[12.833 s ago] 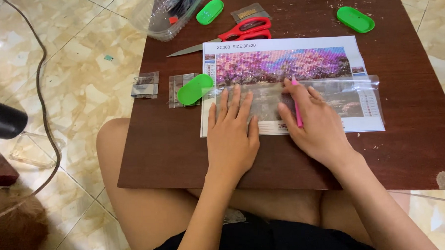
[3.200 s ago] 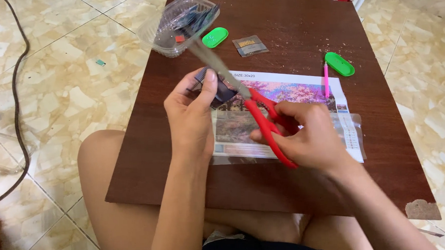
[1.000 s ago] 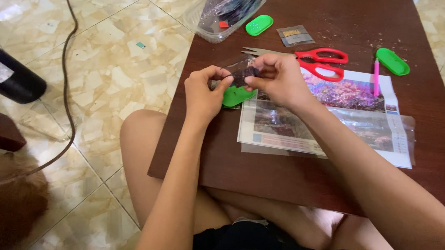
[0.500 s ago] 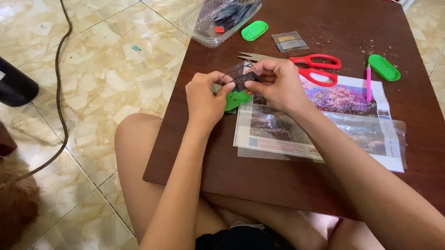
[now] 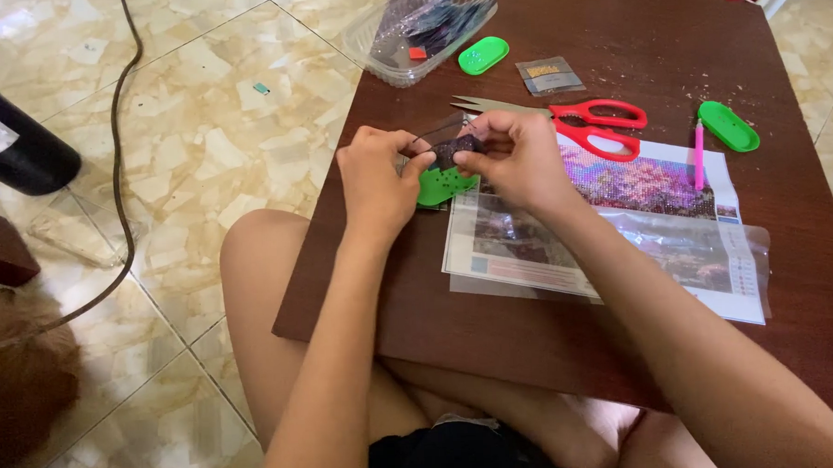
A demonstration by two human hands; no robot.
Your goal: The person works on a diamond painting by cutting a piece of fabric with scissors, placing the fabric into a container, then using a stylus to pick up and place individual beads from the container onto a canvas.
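Hands, both raised just above the worktop (image 5: 549, 331) at its left edge. Left hand (image 5: 375, 182) pinches one end of a small clear packet of dark beads (image 5: 452, 150); right hand (image 5: 518, 157) pinches the other end, fingertips close together over the packet's top. Packet is held between them, directly above a green oval tray (image 5: 441, 186) that lies on the worktop.

Change noted: against the views of half a second and one second ago, the grip and position are nearly the same; the fingers have only closed in a little tighter on the packet. A few seconds back the right hand held the scissors and the left the packet; now both hands hold the packet alone. Judgement: cutting appears finished and the packet is being worked open over the tray; whether any beads are out yet cannot be told.

Other items:
- Red-handled scissors (image 5: 590, 125), lying flat just beyond the right hand, blades pointing left.
- Bead-picture sheet (image 5: 636, 189) with clear film (image 5: 703, 252) over its near part, right of the hands.
- Pink pen tool (image 5: 699, 153) on the sheet's far right corner.
- Second green tray (image 5: 727, 126) beside the pen; third green tray (image 5: 483, 55) far, next to a clear tub of packets (image 5: 419, 31).
- Small packet of tan beads (image 5: 546, 74), far centre.
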